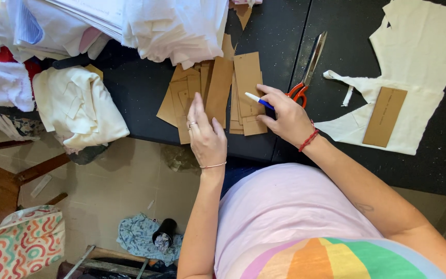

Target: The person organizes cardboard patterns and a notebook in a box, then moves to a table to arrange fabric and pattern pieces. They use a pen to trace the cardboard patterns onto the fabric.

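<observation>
Head view: right hand [287, 118] pinches a pen [258, 100]; left hand [206, 135] rests flat on cardboard patterns [218, 90]

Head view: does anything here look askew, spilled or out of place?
Nothing looks damaged or spilled. The brown card pieces lie fanned and overlapping at uneven angles under both hands, left hand and right hand, which holds a blue-and-white pen. A cream fabric bundle overhangs the black table edge.
</observation>
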